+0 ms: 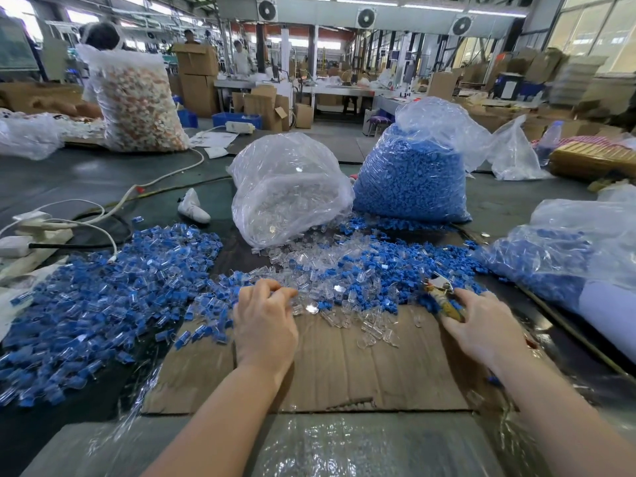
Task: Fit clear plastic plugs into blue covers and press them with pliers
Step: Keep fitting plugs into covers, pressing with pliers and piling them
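The left hand (265, 321) reaches with curled fingertips into loose clear plastic plugs (330, 287); whether it holds one, I cannot tell. The right hand (481, 325) grips yellow-handled metal pliers (442, 297) near scattered blue plastic covers (385, 263).

Both bare forearms reach forward from the bottom of the view, angled slightly toward each other. The left hand (265, 325) lies palm down, wrist straight, its fingers (280, 293) curled and bunched together at the tips as if pinching something small; what they pinch is too blurred to tell. The right hand (481, 325) sits further out to the side, back of the hand up, its fingers spread and bent loosely, the thumb stretched toward the middle. It rests on a yellow-handled tool, but the grip itself is smeared by motion.
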The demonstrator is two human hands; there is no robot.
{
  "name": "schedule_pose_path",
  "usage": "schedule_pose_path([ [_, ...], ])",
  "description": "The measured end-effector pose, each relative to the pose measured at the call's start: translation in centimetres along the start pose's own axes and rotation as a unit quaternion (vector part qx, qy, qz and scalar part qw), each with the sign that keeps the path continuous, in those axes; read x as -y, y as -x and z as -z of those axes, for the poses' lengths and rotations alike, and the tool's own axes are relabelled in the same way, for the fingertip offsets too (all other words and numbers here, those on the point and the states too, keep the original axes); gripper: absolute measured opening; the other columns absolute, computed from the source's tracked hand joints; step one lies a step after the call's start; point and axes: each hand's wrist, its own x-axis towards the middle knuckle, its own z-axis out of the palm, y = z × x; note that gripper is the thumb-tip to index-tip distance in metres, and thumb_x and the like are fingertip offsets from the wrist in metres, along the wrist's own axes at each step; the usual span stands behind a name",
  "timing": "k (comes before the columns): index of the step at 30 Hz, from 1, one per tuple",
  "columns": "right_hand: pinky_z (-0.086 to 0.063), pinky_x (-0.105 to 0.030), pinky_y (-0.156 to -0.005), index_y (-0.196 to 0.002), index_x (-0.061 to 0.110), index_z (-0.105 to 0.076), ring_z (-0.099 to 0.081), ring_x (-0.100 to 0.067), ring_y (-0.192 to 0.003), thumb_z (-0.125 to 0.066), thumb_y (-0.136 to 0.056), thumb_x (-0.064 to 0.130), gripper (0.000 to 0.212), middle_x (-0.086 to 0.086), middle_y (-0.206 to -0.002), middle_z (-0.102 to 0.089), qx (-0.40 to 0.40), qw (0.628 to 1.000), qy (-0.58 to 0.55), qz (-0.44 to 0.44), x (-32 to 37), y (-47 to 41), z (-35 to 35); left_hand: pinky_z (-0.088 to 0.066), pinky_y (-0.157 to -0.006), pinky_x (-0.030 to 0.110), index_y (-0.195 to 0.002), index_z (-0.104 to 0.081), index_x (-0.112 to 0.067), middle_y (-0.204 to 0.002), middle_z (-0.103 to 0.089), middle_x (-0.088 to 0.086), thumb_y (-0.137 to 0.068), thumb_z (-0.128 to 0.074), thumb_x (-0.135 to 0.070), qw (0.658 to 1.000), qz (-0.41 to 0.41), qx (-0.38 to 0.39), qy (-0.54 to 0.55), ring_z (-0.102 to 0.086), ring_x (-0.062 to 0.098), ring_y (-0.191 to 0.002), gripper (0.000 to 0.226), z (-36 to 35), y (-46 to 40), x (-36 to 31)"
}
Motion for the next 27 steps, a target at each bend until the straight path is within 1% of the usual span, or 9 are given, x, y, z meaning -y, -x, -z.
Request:
schedule_pose_path([
  [2,-0.045,-0.038,-0.094,-0.139,0.02,-0.041,-0.052,-0.025,-0.109,-0.058,-0.087,0.044,0.06,-0.008,-0.118,-0.054,0.003,1.0,0.014,-0.002,-0.3,-0.1,-0.3,-0.026,-0.089,0.015,-0.11,-0.066,-0.019,-0.101,-0.054,-0.009,-0.087,-0.06,-0.011,0.997,-0.051,0.027,0.056,-0.036,0.004,-0.098,0.026,-0.5,0.5,-1.3],
  [5,-0.045,-0.041,-0.095,-0.141,0.023,-0.037,-0.05,-0.026,-0.113,-0.056,-0.088,0.048,0.061,-0.007,-0.122,-0.052,0.011,1.0,0.018,-0.006,-0.5,-0.2,-0.4,-0.033,-0.091,0.013,-0.114,-0.064,-0.02,-0.098,-0.051,-0.013,-0.09,-0.056,-0.014,0.98,-0.122,0.105,0.114,-0.042,0.001,-0.096,0.026,-1.2,1.5,-3.0],
  [8,-0.041,-0.042,-0.098,-0.141,0.026,-0.036,-0.045,-0.028,-0.119,-0.052,-0.088,0.053,0.062,-0.007,-0.128,-0.05,0.019,0.999,0.045,-0.009,-0.4,-0.3,-0.4,-0.03,-0.095,0.009,-0.127,-0.055,-0.026,-0.113,-0.053,-0.011,-0.093,-0.052,-0.022,0.956,-0.186,0.189,0.124,-0.039,0.0,-0.103,0.034,-2.0,2.2,-4.0],
  [10,-0.036,-0.045,-0.101,-0.139,0.029,-0.037,-0.041,-0.026,-0.123,-0.052,-0.087,0.054,0.06,-0.005,-0.132,-0.047,0.009,0.998,0.068,0.008,-0.1,-0.3,-0.4,-0.027,-0.101,0.013,-0.131,-0.05,-0.028,-0.122,-0.051,-0.011,-0.094,-0.05,-0.028,0.946,-0.211,0.226,0.1,-0.037,0.002,-0.11,0.037,-2.4,2.4,-4.2],
  [12,-0.034,-0.045,-0.103,-0.137,0.032,-0.039,-0.04,-0.024,-0.124,-0.054,-0.088,0.05,0.055,-0.002,-0.132,-0.045,-0.017,0.996,0.076,0.042,0.4,-0.2,-0.4,-0.027,-0.099,0.011,-0.13,-0.052,-0.028,-0.121,-0.052,-0.011,-0.092,-0.052,-0.029,0.946,-0.203,0.235,0.094,-0.038,0.001,-0.107,0.037,-2.5,2.4,-4.1],
  [14,-0.032,-0.044,-0.103,-0.131,0.033,-0.046,-0.039,-0.021,-0.122,-0.055,-0.09,0.042,0.043,0.001,-0.129,-0.045,-0.043,0.993,0.076,0.082,1.2,-0.2,-0.5,-0.03,-0.089,0.003,-0.124,-0.057,-0.025,-0.113,-0.055,-0.01,-0.091,-0.055,-0.026,0.952,-0.184,0.218,0.109,-0.04,-0.002,-0.096,0.033,-2.5,2.3,-3.9],
  [17,-0.029,-0.038,-0.095,-0.114,0.035,-0.061,-0.041,-0.017,-0.112,-0.053,-0.092,0.035,0.023,0.006,-0.118,-0.051,-0.076,0.987,0.053,0.128,2.8,-0.2,-0.9,-0.031,-0.077,-0.006,-0.119,-0.06,-0.022,-0.108,-0.057,-0.01,-0.09,-0.057,-0.021,0.962,-0.139,0.19,0.135,-0.045,-0.005,-0.089,0.029,-2.4,2.2,-3.6],
  [22,-0.027,-0.037,-0.09,-0.097,0.033,-0.065,-0.047,-0.016,-0.1,-0.049,-0.095,0.032,0.017,0.011,-0.101,-0.063,-0.067,0.988,0.009,0.14,5.7,-0.1,-1.9,-0.033,-0.075,-0.007,-0.122,-0.058,-0.02,-0.105,-0.062,-0.008,-0.091,-0.057,-0.012,0.972,-0.082,0.143,0.169,-0.05,-0.005,-0.087,0.032,-2.2,2.5,-3.3],
  [27,-0.033,-0.038,-0.095,-0.097,0.029,-0.062,-0.054,-0.017,-0.1,-0.054,-0.093,0.028,0.01,0.009,-0.1,-0.064,-0.041,0.992,0.025,0.116,6.8,-0.3,-2.4,-0.04,-0.071,-0.001,-0.118,-0.058,-0.018,-0.091,-0.062,-0.011,-0.09,-0.057,-0.008,0.969,-0.034,0.133,0.205,-0.056,-0.006,-0.078,0.03,-2.3,2.7,-3.4],
])
